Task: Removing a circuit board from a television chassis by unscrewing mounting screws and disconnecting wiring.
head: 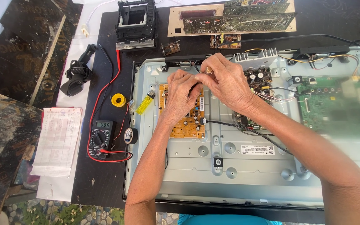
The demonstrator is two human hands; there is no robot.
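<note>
Right now, in the head view, both your hands meet just above the middle of the frame, over the open metal back of a flat-panel television [246,175]. Your left hand [182,98] lies curled over the upper end of the orange power-supply board [187,125], its fingers bent inward toward your right hand; whether it pinches anything underneath, you cannot tell from here. Your right hand [226,81] sits just to the right of it and slightly higher, touching it at the fingertips, and grips a small round brass-coloured part [208,69] between thumb and forefinger.

That part is at the top of your right hand, above and to the right of your left knuckles, so your right hand is the nearer one. The orange board runs lengthwise down the frame, from under your left hand toward the lower edge.

Left of the panel you have a yellow lighter [145,102], a yellow solder spool [118,99], a roll of black tape [131,136] and a digital multimeter [101,137] with red leads. A green main board [338,108] lies at right, blurred.
</note>
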